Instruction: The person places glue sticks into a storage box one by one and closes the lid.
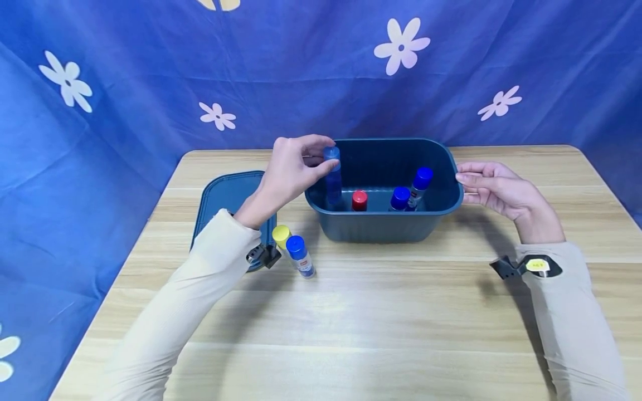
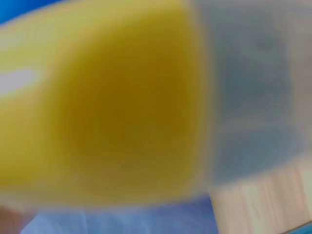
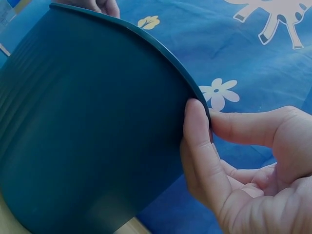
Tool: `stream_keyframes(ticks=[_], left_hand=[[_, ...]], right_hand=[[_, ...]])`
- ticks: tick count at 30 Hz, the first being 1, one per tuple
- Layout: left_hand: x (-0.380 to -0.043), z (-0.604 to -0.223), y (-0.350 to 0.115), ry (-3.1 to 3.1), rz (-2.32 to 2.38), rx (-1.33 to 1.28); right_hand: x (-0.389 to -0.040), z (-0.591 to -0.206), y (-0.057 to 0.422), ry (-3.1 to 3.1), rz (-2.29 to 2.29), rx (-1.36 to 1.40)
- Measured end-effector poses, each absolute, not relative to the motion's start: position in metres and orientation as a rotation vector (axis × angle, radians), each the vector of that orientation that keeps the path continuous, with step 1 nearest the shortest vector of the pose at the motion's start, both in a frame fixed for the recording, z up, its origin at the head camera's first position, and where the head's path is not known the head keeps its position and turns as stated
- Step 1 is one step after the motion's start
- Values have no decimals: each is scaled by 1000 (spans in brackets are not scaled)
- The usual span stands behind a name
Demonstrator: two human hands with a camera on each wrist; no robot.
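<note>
At the left end of a dark teal plastic bin (image 1: 381, 227), my left hand (image 1: 296, 167) holds an upright blue glue stick (image 1: 332, 181) between thumb and fingers, near its top. Its lower part is inside the bin. My right hand (image 1: 501, 186) pinches the bin's right rim, thumb on one side and fingers on the other; the right wrist view shows this grip on the bin wall (image 3: 97, 112) closely. Inside the bin are a red-capped glue stick (image 1: 359, 200) and two blue-capped ones, one (image 1: 399, 199) beside the other, leaning one (image 1: 421, 181).
Below my left wrist, a yellow-capped glue stick (image 1: 281, 234) and a blue-capped glue stick (image 1: 301, 257) stand together on the wooden table (image 1: 381, 323). The yellow cap (image 2: 122, 97) fills the left wrist view, blurred. A teal lid (image 1: 228, 192) lies left, partly under my left arm.
</note>
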State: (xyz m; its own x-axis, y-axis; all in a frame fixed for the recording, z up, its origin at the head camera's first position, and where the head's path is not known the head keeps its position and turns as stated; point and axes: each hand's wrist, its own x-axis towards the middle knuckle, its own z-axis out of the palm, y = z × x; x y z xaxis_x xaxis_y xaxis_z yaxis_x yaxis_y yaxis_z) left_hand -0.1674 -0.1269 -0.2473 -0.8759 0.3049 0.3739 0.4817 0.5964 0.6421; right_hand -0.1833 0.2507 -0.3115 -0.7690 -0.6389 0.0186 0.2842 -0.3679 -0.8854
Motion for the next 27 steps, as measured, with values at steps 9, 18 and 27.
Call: stream_keyframes(ticks=[9,18,27], left_hand=[[-170,-259,-132,-2687,-1123,-843],[-177,-264,-127,-2721,-666,-1246],[-175,-257,-128,-2792,-626,-1248]], right_hand=[[-183,-311,251,1301,-2152,-485],[-183,-312,251,1308,-2156,-477],[-183,-314,250,1306,-2167,-478]])
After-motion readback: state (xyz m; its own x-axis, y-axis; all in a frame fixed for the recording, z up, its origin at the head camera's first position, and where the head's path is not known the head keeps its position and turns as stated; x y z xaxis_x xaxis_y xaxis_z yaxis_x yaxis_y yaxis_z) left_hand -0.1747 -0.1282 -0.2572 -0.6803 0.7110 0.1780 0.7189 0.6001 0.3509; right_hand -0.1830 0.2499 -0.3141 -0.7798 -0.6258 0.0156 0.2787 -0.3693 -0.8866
